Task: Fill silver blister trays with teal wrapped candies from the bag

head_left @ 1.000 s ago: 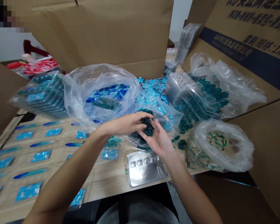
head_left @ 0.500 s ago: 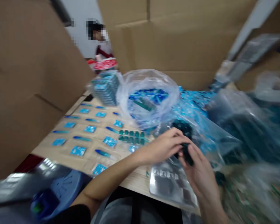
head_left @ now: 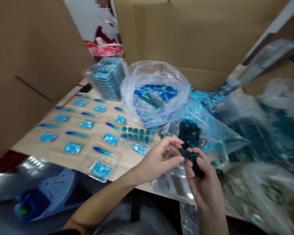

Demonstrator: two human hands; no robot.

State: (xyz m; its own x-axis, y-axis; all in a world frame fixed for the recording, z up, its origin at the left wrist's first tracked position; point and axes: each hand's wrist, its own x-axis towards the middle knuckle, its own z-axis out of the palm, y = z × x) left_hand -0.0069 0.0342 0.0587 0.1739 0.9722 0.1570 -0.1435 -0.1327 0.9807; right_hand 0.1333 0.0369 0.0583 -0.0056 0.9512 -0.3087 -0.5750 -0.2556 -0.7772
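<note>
My right hand (head_left: 202,173) is closed around dark green glossy pieces (head_left: 197,166), whose exact kind I cannot make out. From the left, my left hand (head_left: 165,156) has its thumb and index finger at the pointed end of one such piece, and its other fingers are curled. Just beyond both hands lies a heap of dark green pieces (head_left: 189,130) on clear plastic. Below them, clear plastic packaging (head_left: 171,182) lies at the table's front edge. Left of my left hand sits a clear tray holding small green blocks (head_left: 135,134) in two rows.
Clear trays with blue strips (head_left: 101,150) and speckled blue squares (head_left: 72,148) cover the table's left. Behind stand stacked filled trays (head_left: 106,80) and an open plastic bag (head_left: 156,68) of blue pieces. More bags (head_left: 250,130) crowd the right. Cardboard walls (head_left: 198,36) enclose the table.
My left hand has drawn back a little to the left, its thumb and index finger now at the piece's tip. My right hand still holds the green pieces. The view has shifted.
</note>
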